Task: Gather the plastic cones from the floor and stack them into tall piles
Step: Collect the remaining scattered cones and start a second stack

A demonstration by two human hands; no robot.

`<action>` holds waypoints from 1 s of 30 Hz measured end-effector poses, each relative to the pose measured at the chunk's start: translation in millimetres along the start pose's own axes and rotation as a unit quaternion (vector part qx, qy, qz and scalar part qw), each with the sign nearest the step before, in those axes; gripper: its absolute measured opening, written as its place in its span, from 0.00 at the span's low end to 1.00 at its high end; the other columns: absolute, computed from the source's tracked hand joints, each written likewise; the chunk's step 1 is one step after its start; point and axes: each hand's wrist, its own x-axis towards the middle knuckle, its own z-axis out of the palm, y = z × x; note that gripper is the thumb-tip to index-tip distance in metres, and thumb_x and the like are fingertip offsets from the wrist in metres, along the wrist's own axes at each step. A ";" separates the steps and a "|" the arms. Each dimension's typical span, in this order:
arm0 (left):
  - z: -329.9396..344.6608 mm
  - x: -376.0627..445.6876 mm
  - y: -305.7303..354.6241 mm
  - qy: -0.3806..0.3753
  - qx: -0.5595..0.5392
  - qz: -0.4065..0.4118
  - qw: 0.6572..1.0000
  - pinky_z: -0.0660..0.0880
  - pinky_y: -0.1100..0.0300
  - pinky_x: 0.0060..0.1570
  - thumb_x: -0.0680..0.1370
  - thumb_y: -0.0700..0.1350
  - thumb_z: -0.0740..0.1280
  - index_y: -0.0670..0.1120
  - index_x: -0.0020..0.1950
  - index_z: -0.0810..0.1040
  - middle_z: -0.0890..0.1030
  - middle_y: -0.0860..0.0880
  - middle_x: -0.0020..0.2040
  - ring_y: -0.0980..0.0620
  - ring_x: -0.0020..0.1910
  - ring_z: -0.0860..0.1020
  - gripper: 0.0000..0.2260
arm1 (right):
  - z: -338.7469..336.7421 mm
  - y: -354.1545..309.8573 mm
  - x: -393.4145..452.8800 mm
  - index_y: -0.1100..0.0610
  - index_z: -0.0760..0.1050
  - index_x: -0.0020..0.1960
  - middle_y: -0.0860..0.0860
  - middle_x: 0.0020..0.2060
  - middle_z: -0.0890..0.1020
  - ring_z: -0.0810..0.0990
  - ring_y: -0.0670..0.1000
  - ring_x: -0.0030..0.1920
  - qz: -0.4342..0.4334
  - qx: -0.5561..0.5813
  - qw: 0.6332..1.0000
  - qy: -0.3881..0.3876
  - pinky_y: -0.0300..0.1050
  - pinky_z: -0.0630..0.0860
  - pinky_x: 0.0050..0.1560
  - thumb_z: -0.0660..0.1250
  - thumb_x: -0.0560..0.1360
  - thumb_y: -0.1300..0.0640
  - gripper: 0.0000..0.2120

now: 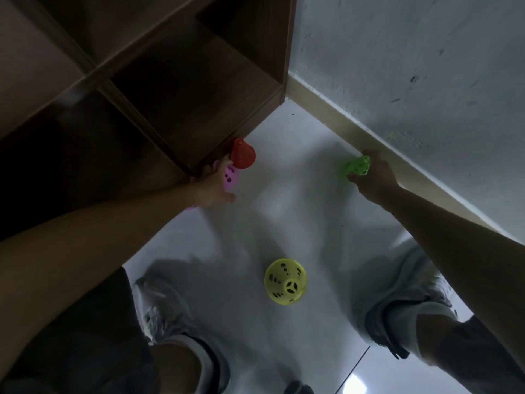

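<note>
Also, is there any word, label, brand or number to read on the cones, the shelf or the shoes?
None can be read. The yellow cone, green cone, red cone, pink cone, wooden shelf and shoes show no text.

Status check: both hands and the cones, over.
Left hand holds pink cone, red cone at its fingertips by the shelf. Right hand grips green cone near the wall. Yellow cone loose on floor between the feet.
</note>
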 end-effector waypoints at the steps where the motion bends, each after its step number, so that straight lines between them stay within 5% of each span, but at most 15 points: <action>1: 5.6 1.5 0.9 0.031 -0.012 0.006 0.999 0.67 0.43 0.69 0.75 0.53 0.76 0.56 0.81 0.49 0.56 0.38 0.77 0.32 0.73 0.62 0.45 | 2.2 -1.2 1.8 0.54 0.62 0.76 0.60 0.66 0.72 0.79 0.61 0.56 -0.002 0.004 1.000 -0.002 0.43 0.76 0.40 0.74 0.75 0.57 0.34; 5: 19.3 3.4 7.2 0.123 -0.076 0.040 0.989 0.67 0.57 0.54 0.77 0.44 0.73 0.50 0.78 0.61 0.67 0.39 0.70 0.37 0.64 0.72 0.33 | 10.6 -6.7 5.2 0.56 0.66 0.73 0.60 0.65 0.72 0.77 0.60 0.60 -0.020 0.000 1.000 0.003 0.46 0.77 0.50 0.74 0.75 0.59 0.30; 10: 18.1 4.2 16.1 0.159 -0.072 0.017 0.984 0.70 0.54 0.55 0.79 0.48 0.71 0.41 0.71 0.70 0.78 0.40 0.64 0.40 0.62 0.76 0.24 | 16.5 -12.2 5.3 0.57 0.70 0.68 0.59 0.63 0.74 0.74 0.53 0.55 -0.047 -0.025 0.998 0.021 0.44 0.73 0.49 0.71 0.76 0.62 0.22; 19: 19.2 2.5 13.7 0.184 -0.002 0.014 0.983 0.74 0.51 0.47 0.81 0.52 0.67 0.39 0.63 0.74 0.80 0.37 0.55 0.37 0.55 0.79 0.19 | 21.6 -14.4 0.2 0.55 0.72 0.65 0.59 0.59 0.78 0.77 0.60 0.58 -0.090 -0.078 0.993 0.017 0.53 0.79 0.55 0.68 0.77 0.64 0.17; 30: 16.3 -9.9 2.7 0.177 -0.032 0.054 0.982 0.76 0.47 0.49 0.78 0.55 0.70 0.38 0.47 0.77 0.79 0.37 0.48 0.38 0.50 0.78 0.18 | 42.5 -83.9 -7.5 0.53 0.70 0.65 0.52 0.52 0.78 0.81 0.58 0.51 -0.175 0.032 0.984 -0.019 0.62 0.81 0.50 0.69 0.79 0.56 0.17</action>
